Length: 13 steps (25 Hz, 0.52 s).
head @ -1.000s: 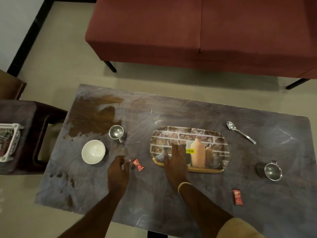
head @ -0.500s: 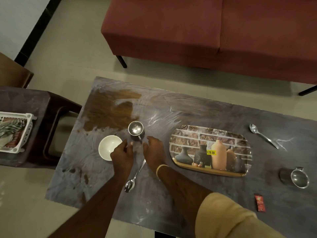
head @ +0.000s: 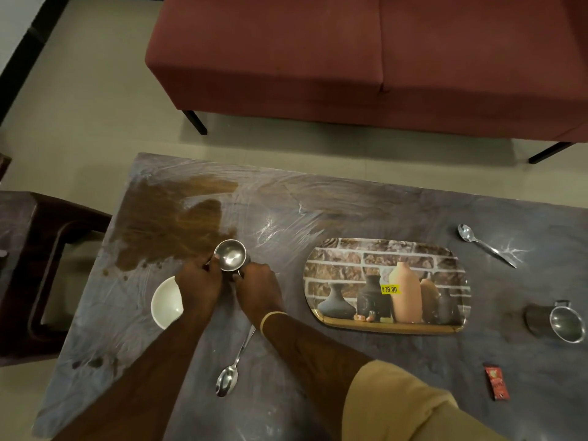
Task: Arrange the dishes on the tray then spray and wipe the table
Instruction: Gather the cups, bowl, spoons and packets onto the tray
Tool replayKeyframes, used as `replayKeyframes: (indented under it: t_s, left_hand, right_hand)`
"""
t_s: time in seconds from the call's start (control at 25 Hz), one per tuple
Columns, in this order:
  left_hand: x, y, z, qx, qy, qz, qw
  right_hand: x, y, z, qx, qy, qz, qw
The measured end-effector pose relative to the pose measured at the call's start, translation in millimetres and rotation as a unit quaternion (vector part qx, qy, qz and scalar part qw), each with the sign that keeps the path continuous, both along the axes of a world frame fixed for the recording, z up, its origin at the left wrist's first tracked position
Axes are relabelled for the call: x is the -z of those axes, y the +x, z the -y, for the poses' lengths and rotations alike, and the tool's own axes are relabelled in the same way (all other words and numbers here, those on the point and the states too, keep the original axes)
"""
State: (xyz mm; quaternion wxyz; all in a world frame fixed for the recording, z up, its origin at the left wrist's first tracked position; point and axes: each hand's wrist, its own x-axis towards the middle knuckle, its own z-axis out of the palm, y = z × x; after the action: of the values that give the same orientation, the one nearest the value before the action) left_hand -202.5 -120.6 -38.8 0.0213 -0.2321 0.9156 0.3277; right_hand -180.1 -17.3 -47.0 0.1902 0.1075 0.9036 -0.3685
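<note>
A small steel cup [head: 229, 259] stands upright on the grey table [head: 350, 211] beside a brown spill [head: 171, 230]. My left hand [head: 199, 283] grips its left side and my right hand [head: 256, 283] its right side by the handle. A white bowl [head: 165, 302] sits just left of my left hand, partly hidden by it. A spoon [head: 230, 374] lies below my right wrist. The tray [head: 386, 284], printed with bricks and vases, lies to the right with nothing on it. A second spoon [head: 485, 245] and a second steel cup [head: 558, 319] lie further right.
A red sachet [head: 496, 385] lies near the table's front right. A dark wooden side table [head: 38, 249] stands against the left end. A red sofa [head: 366, 58] runs along the far side, with tiled floor between it and the table.
Both hands moved up from the table near the spoon and closed around the steel cup. The view shifted left, so the tray now sits further right.
</note>
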Motion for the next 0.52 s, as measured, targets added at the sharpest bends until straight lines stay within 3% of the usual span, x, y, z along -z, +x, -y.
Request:
replayKeyframes:
  t_s: [0.2, 0.32, 0.4, 0.52]
  left_hand:
    - [-15.6, 3.0, -21.4, 0.022, 0.004, -0.003, 1.000]
    - [-40.3, -7.6, -51.7, 0.135, 0.034, -0.040, 0.990]
    - [-52.2, -18.4, -79.0, 0.228, 0.042, -0.047, 0.972]
    - [-57.8, -32.5, -124.4, 0.318, 0.025, -0.030, 0.947]
  right_hand:
    - [-4.6, 10.8, -7.5, 0.082, -0.045, -0.041, 0.995]
    - [-24.3, 26.0, -20.3, 0.208, -0.077, -0.056, 0.974]
    - [-34.2, 26.6, -27.8, 0.372, -0.176, -0.059, 0.910]
    - [-34.4, 12.6, -43.5, 0.587, -0.336, -0.010, 0.736]
